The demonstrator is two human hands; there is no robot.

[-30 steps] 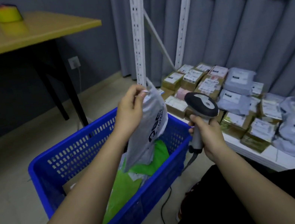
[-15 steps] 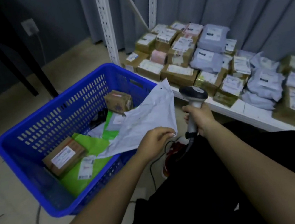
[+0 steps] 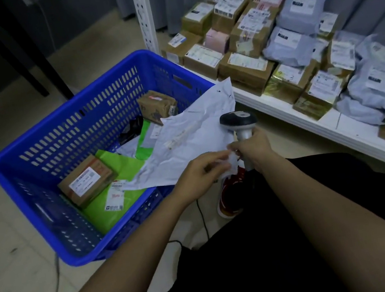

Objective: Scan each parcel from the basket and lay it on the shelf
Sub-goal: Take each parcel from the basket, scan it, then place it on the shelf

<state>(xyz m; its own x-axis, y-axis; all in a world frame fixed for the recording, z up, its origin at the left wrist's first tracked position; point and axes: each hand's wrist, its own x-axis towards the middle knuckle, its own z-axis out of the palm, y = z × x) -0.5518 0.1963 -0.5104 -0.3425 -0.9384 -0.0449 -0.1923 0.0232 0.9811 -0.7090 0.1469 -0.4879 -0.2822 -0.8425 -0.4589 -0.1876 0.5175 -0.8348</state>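
Observation:
A flat white plastic mailer [image 3: 194, 135] lies tilted over the near right corner of the blue basket [image 3: 34, 158]. My left hand [image 3: 201, 172] pinches its near edge. My right hand [image 3: 253, 148] grips the handle of a grey barcode scanner [image 3: 237, 118], whose head sits just above the mailer's right side; its fingertips also touch the mailer's edge. Inside the basket lie two brown boxes [image 3: 86, 180] [image 3: 157, 104], green mailers [image 3: 116, 187] and a black bag [image 3: 132, 130]. The low white shelf [image 3: 310, 122] on the right carries several labelled boxes and grey mailers.
A white perforated shelf upright [image 3: 142, 13] stands just behind the basket. Dark table legs [image 3: 24, 59] rise at the back left. A cable [image 3: 203, 218] runs over the floor between the basket and my legs. A red and white shoe [image 3: 231, 195] shows below my hands.
The mailer came down from upright in front of me to lying flat over the basket corner. My left hand moved closer to my right hand. The view tipped downward.

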